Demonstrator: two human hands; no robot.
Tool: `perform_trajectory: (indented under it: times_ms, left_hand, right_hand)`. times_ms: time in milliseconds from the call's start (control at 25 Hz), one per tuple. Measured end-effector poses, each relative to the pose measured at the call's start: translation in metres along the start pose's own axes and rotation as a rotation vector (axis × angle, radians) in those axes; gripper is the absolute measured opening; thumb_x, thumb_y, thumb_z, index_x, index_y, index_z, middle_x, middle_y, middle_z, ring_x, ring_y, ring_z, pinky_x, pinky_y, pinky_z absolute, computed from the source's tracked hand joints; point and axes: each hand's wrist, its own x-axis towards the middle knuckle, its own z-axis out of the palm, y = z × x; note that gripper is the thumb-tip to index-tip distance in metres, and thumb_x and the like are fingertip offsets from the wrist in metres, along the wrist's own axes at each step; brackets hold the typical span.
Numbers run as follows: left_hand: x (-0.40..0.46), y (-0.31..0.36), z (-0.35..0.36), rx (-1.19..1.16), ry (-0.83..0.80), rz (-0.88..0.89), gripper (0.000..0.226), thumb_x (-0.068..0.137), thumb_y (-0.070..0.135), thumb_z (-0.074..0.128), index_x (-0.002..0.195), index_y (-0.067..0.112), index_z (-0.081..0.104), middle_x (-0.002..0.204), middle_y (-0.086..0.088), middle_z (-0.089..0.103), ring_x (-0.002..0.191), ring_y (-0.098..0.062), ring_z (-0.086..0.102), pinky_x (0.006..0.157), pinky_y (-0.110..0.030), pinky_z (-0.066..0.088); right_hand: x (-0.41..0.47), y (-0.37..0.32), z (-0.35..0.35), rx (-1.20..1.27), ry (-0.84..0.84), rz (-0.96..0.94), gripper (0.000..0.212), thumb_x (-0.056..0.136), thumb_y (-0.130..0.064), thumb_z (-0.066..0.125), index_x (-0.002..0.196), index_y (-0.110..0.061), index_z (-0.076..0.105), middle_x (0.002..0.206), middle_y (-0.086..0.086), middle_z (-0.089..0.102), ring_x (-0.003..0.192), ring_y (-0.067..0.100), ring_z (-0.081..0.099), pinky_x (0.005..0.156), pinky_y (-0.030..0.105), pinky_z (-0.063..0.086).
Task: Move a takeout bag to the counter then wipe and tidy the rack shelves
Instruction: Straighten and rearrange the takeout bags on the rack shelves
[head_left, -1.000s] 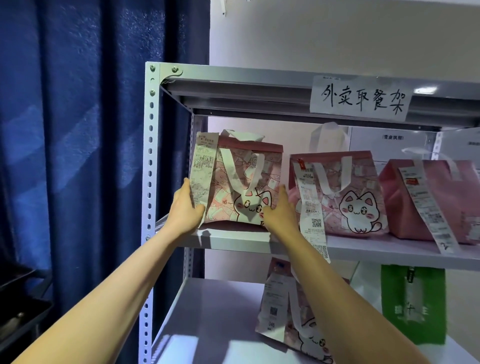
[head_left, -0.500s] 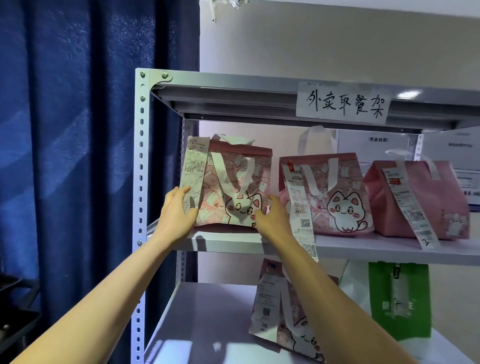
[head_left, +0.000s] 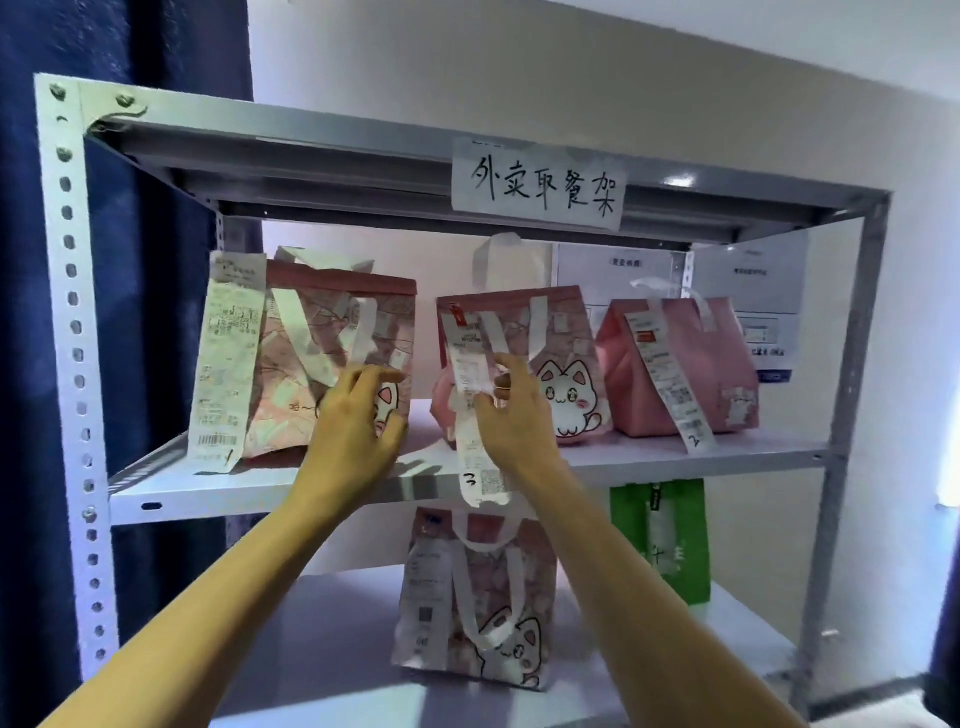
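Three pink takeout bags stand on the middle shelf (head_left: 260, 493) of a white metal rack. The left cat bag (head_left: 291, 364) has a long receipt at its left edge. My left hand (head_left: 353, 426) hovers with loosely curled fingers at this bag's lower right front and holds nothing. My right hand (head_left: 511, 410) is on the middle cat bag (head_left: 566, 332) and pinches its hanging receipt (head_left: 480, 467) between thumb and fingers. The plain pink bag (head_left: 727, 374) at the right stands untouched.
On the lower shelf (head_left: 322, 649) stand another cat bag (head_left: 467, 597) and a green bag (head_left: 670, 540). A handwritten paper sign (head_left: 540, 187) is taped to the top shelf. A dark blue curtain (head_left: 156, 312) hangs to the left of the rack.
Both hands have let go of the left bag's sides and moved right. My right hand now holds the middle bag's receipt; my left hand is at the left bag's right side.
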Motion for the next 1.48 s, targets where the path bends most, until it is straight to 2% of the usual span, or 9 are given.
perform_trajectory:
  times_ms: [240, 400, 480, 720, 880, 1000, 1120, 1360, 1480]
  left_hand:
    - [0.007, 0.032, 0.075, -0.063, -0.102, -0.012, 0.037, 0.093, 0.016, 0.060, 0.130, 0.018, 0.054, 0.132, -0.006, 0.049, 0.116, -0.025, 0.052, 0.098, -0.037, 0.044]
    - [0.023, 0.043, 0.114, -0.006, -0.091, -0.110, 0.053, 0.093, 0.023, 0.062, 0.143, 0.022, 0.043, 0.143, -0.011, 0.040, 0.126, -0.031, 0.045, 0.104, -0.042, 0.039]
    - [0.033, 0.044, 0.128, 0.030, -0.064, -0.176, 0.063, 0.091, 0.027, 0.066, 0.147, 0.024, 0.037, 0.147, -0.014, 0.035, 0.131, -0.035, 0.041, 0.107, -0.049, 0.038]
    - [0.051, 0.039, 0.162, 0.140, 0.065, -0.267, 0.075, 0.085, 0.036, 0.073, 0.148, 0.029, 0.032, 0.158, -0.017, 0.017, 0.137, -0.050, 0.032, 0.105, -0.061, 0.038]
    - [0.055, 0.038, 0.177, 0.201, 0.084, -0.346, 0.085, 0.079, 0.041, 0.079, 0.148, 0.033, 0.031, 0.155, -0.023, 0.020, 0.135, -0.052, 0.033, 0.106, -0.061, 0.038]
    - [0.056, 0.042, 0.185, 0.245, 0.070, -0.378, 0.085, 0.078, 0.047, 0.078, 0.147, 0.037, 0.031, 0.144, -0.024, 0.032, 0.127, -0.050, 0.042, 0.102, -0.059, 0.042]
    - [0.062, 0.046, 0.192, 0.275, 0.053, -0.426, 0.086, 0.079, 0.046, 0.078, 0.148, 0.040, 0.029, 0.142, -0.021, 0.034, 0.125, -0.047, 0.044, 0.102, -0.054, 0.043]
    - [0.075, 0.055, 0.212, 0.273, 0.023, -0.426, 0.072, 0.086, 0.031, 0.074, 0.147, 0.028, 0.034, 0.141, -0.019, 0.038, 0.118, -0.043, 0.053, 0.100, -0.055, 0.048]
    - [0.080, 0.064, 0.223, 0.100, 0.069, -0.403, 0.048, 0.097, 0.015, 0.058, 0.142, 0.023, 0.043, 0.144, -0.012, 0.040, 0.105, -0.033, 0.065, 0.090, -0.049, 0.057]
  right_hand:
    - [0.011, 0.061, -0.078, -0.111, 0.096, 0.076, 0.048, 0.095, -0.023, 0.056, 0.141, -0.028, 0.044, 0.127, 0.002, 0.056, 0.113, 0.022, 0.056, 0.100, 0.050, 0.050]
    - [0.035, 0.109, -0.132, -0.092, 0.166, 0.056, 0.023, 0.100, -0.025, 0.054, 0.123, -0.021, 0.052, 0.109, -0.001, 0.064, 0.099, 0.020, 0.063, 0.093, 0.048, 0.055]
    - [0.050, 0.135, -0.160, -0.088, 0.207, 0.074, 0.028, 0.102, -0.032, 0.052, 0.128, -0.021, 0.052, 0.112, -0.001, 0.064, 0.100, 0.019, 0.063, 0.092, 0.046, 0.055]
    - [0.110, 0.223, -0.244, -0.190, 0.411, 0.201, 0.038, 0.098, -0.023, 0.053, 0.135, -0.016, 0.047, 0.130, 0.011, 0.049, 0.115, 0.030, 0.052, 0.099, 0.050, 0.050]
    - [0.143, 0.269, -0.282, -0.227, 0.457, 0.307, 0.053, 0.097, -0.031, 0.054, 0.145, -0.013, 0.038, 0.141, 0.017, 0.045, 0.125, 0.037, 0.046, 0.106, 0.057, 0.041]
    - [0.166, 0.291, -0.292, -0.180, 0.351, 0.340, 0.042, 0.096, -0.033, 0.056, 0.131, -0.010, 0.052, 0.130, 0.020, 0.055, 0.113, 0.036, 0.057, 0.100, 0.051, 0.048]
    - [0.177, 0.304, -0.294, -0.052, 0.296, 0.299, 0.017, 0.094, -0.022, 0.057, 0.107, -0.011, 0.062, 0.103, 0.018, 0.068, 0.073, 0.024, 0.064, 0.067, 0.032, 0.054]
    - [0.171, 0.307, -0.330, -0.075, 0.464, 0.222, 0.025, 0.097, -0.020, 0.043, 0.115, -0.014, 0.059, 0.100, 0.011, 0.062, 0.090, 0.032, 0.059, 0.078, 0.046, 0.050]
    - [0.166, 0.304, -0.349, -0.042, 0.498, 0.183, 0.027, 0.098, -0.017, 0.042, 0.117, -0.010, 0.059, 0.097, 0.010, 0.060, 0.086, 0.028, 0.056, 0.074, 0.038, 0.042]
